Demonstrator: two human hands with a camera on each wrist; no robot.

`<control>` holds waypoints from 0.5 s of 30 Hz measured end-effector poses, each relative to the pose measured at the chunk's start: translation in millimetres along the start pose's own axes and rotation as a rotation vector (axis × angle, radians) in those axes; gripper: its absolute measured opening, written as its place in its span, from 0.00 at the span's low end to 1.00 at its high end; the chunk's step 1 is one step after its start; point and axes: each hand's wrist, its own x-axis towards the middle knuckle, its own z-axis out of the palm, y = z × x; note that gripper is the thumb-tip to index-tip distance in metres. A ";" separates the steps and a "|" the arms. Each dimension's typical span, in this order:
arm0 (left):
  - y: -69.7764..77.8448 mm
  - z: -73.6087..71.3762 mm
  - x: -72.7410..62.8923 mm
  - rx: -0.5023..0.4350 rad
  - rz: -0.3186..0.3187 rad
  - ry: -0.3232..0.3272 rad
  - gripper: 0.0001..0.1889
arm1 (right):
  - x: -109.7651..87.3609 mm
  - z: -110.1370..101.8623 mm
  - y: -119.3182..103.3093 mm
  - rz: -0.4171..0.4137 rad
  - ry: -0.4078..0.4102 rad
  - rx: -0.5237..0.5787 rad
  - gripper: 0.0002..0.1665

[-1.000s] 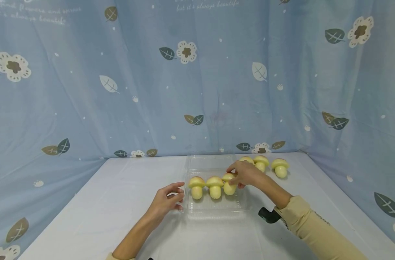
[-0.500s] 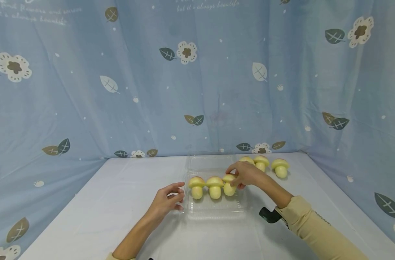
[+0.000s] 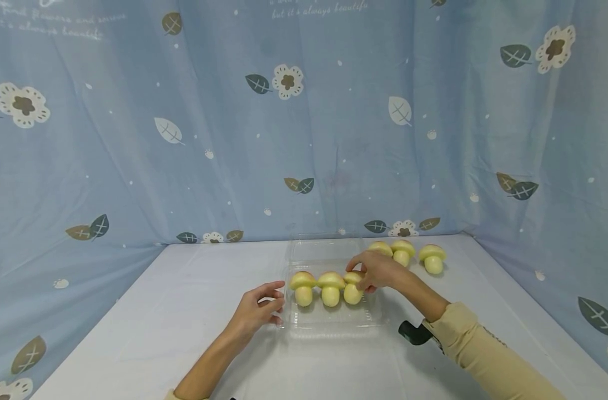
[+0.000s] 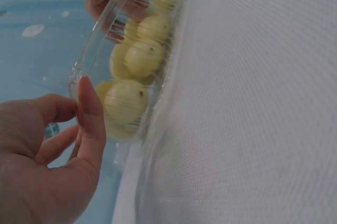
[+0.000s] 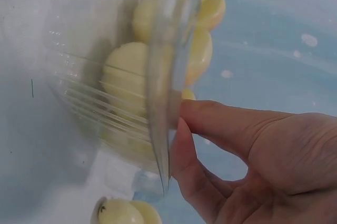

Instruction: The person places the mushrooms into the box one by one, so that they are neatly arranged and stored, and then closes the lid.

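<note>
A clear plastic box point(image 3: 328, 319) lies with its lid folded back, a row of three yellow mushrooms inside: a left one point(image 3: 304, 296), a middle one point(image 3: 331, 296) and a right one point(image 3: 352, 293). My right hand point(image 3: 376, 270) holds the right mushroom between thumb and fingers; its cap is partly covered by them. At the opposite side, my left hand point(image 3: 256, 308) pinches the box's left rim, as the left wrist view shows with thumb and forefinger at the edge point(image 4: 75, 71). In the right wrist view the box's wall blurs my right fingertips point(image 5: 181, 124).
Behind my right hand, three more mushrooms lie on the white tablecloth point(image 3: 209, 266): one partly hidden point(image 3: 380, 248), one beside it point(image 3: 402, 253) and one farther right point(image 3: 432, 260). A blue patterned curtain point(image 3: 333, 139) hangs behind the table.
The right mushroom, in my right hand, has shifted slightly down and left, settling level with the other two. My left hand stays at the rim.
</note>
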 end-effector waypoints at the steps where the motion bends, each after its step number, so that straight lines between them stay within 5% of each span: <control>1: 0.0 0.1 0.0 0.000 0.000 0.000 0.24 | 0.3 0.4 0.3 -0.001 0.002 -0.007 0.25; 15: -1.2 0.6 0.3 -0.002 -0.003 0.007 0.24 | -6.6 -5.6 0.2 -0.005 -0.005 0.004 0.30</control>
